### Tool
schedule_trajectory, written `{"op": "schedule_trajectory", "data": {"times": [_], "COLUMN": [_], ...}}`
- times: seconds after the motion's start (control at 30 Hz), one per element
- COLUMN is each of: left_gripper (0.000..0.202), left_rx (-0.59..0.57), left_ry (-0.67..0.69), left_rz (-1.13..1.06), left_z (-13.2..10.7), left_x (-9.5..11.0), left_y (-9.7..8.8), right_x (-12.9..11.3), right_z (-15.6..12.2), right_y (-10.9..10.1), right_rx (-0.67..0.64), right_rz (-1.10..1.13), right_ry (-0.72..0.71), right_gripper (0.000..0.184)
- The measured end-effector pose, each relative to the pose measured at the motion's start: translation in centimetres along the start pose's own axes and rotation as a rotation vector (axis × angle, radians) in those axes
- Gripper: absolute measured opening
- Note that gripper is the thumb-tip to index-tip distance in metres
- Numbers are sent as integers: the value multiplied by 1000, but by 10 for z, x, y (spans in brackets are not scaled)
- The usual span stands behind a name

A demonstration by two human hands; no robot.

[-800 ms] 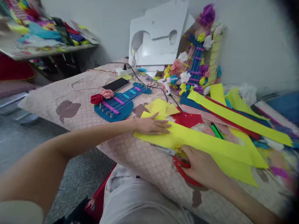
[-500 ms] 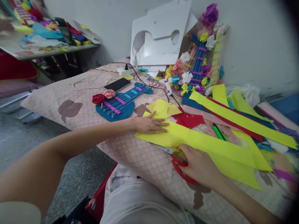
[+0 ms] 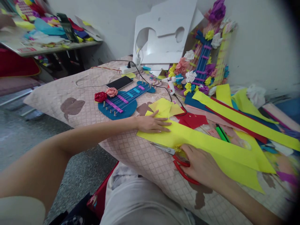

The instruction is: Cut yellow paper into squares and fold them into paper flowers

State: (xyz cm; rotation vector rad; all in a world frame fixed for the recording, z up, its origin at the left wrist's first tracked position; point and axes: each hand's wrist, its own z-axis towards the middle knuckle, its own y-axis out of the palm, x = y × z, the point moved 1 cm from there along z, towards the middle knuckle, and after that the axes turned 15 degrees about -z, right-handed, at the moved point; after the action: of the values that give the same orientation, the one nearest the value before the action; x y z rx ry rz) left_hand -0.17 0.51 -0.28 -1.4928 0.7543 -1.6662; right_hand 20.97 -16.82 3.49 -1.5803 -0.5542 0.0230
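Observation:
My left hand [image 3: 152, 124] lies flat with fingers stretched out on the near end of a long yellow felt sheet [image 3: 211, 147], pressing it to the quilted table cover. My right hand [image 3: 201, 165] is closed round the red handles of a pair of scissors [image 3: 178, 159]. The scissor blades point left along the sheet's near edge, partly under the felt.
A blue felt guitar [image 3: 122, 101] with red and pink flowers lies behind my left arm, beside a phone [image 3: 119, 82]. Further back are a glue gun [image 3: 171, 84], a power strip [image 3: 127, 68], a flower-covered guitar [image 3: 201, 62], white cut boards [image 3: 164, 34], yellow strips [image 3: 239, 115], red felt [image 3: 194, 120], a green marker [image 3: 221, 132].
The scissor blades show further out to the left along the yellow sheet's edge. The view has shifted slightly; my left hand has stayed flat on the felt.

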Motion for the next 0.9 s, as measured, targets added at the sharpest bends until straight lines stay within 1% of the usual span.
{"op": "schedule_trajectory", "data": {"times": [0.2, 0.27, 0.37, 0.5, 0.7, 0.8, 0.9], "left_gripper": [45, 46, 46, 46, 45, 45, 45], "left_rx": [-48, -65, -58, -56, -1, -9, -39], "left_ry": [-106, -104, -77, -85, -36, -48, -84], "left_rz": [9, 12, 17, 19, -4, -13, -23], "left_z": [-6, -9, -11, -12, -12, -12, -11], "left_x": [4, 4, 2, -1, -1, 0, 1], "left_y": [-10, -10, -6, -3, -4, -5, -5], "right_x": [-1, -3, -7, -12, -12, -10, -10], "right_z": [5, 8, 13, 18, 18, 16, 16], "right_y": [-4, -4, -5, -8, -6, -6, -8], "right_rx": [7, 20, 41, 57, 23, 28, 62], "right_rz": [3, 8, 5, 18, -24, -24, -14], "right_ry": [8, 6, 1, -20, -59, -67, -33], "right_gripper": [21, 20, 20, 20, 20, 18, 19]}}
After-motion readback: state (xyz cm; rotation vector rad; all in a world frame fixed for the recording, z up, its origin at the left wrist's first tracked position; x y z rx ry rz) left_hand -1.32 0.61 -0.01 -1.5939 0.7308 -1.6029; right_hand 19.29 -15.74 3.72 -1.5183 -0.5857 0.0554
